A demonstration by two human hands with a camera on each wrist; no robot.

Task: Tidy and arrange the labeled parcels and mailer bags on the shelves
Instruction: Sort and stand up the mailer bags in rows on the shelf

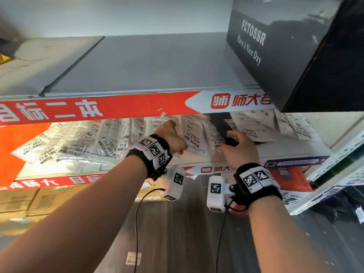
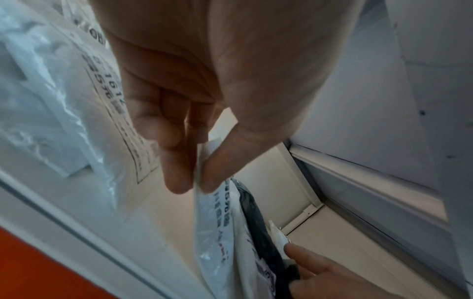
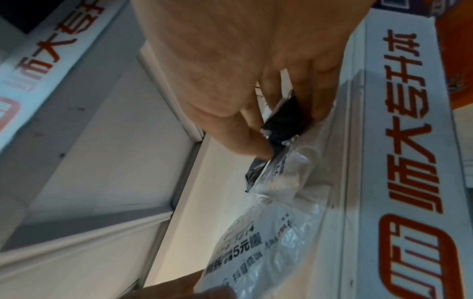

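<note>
On the middle shelf (image 1: 275,149) stands a row of white labeled mailer bags. My left hand (image 1: 182,149) pinches the lower edge of the white mailer bag (image 1: 194,137) marked 77-6-1614. In the left wrist view, thumb and forefinger of that left hand (image 2: 195,188) squeeze the thin edge of this white bag (image 2: 212,232). Just to its right, my right hand (image 1: 228,138) grips a black mailer bag (image 1: 221,125) standing between white ones. The right wrist view shows my right hand (image 3: 289,131) with thumb and fingers on either side of the black bag (image 3: 284,121).
A large black box (image 1: 285,46) printed FCTOSSR overhangs the top shelf at the right. More white labeled bags (image 1: 106,142) lean along the left of the middle shelf, others (image 1: 256,127) to the right. Cardboard boxes (image 1: 39,201) sit below, and an orange parcel (image 1: 285,178) lies lower right.
</note>
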